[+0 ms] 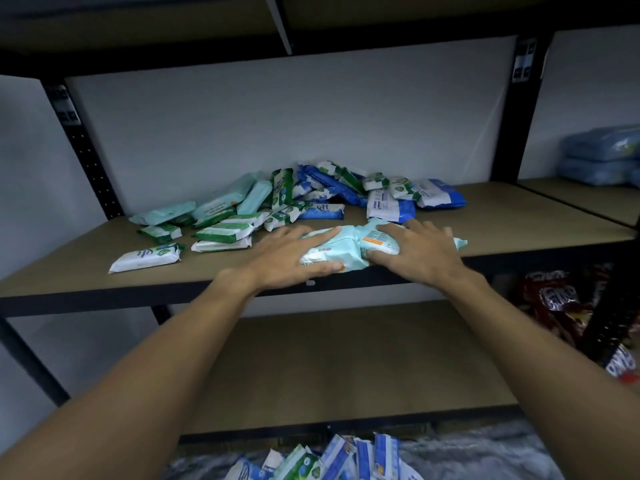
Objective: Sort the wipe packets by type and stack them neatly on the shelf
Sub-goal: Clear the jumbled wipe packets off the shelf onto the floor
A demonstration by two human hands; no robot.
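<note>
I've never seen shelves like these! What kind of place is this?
Probably a shop's storeroom: a black metal shelving rack with plain board shelves, a jumbled heap of wipe packets, and snack bags stored lower right.

Left hand (287,254), right hand (419,251) grip mint packets (346,245) (two)

2 hands: left hand (289,258), right hand (417,252). About 5 mint packets (343,245), 10 green-white packets (145,257), 5 blue packets (440,194).

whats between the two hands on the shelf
The mint wipe packets, held by the left hand and right hand; the head view shows it.
</note>
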